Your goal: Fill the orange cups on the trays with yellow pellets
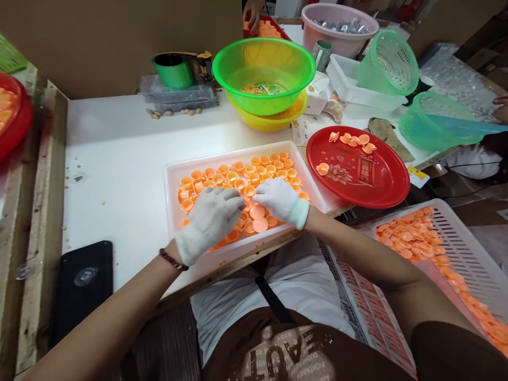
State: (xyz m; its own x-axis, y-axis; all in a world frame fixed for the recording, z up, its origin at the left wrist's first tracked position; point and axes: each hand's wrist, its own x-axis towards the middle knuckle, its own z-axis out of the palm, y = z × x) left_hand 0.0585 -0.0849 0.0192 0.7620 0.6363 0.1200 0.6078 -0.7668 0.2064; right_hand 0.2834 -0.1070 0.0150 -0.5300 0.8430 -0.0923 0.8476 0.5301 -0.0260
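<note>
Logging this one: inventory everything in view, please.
table: 1, white, centre
tray: 1, white, table's front edge
cups: many, orange, in tray
plate: 1, red, right of tray
basins: 2, green and yellow, behind tray
tub: 1, pink, back right
mug: 1, green, beside tub
baskets: 2, green, right rear
phone: 1, black, front left
crate: 1, white, lower right
bowl: 1, red, left edge
co-worker's hand: 1, ungloved, top edge
left hand: 1, white-gloved, over tray
right hand: 1, white-gloved, over tray
</note>
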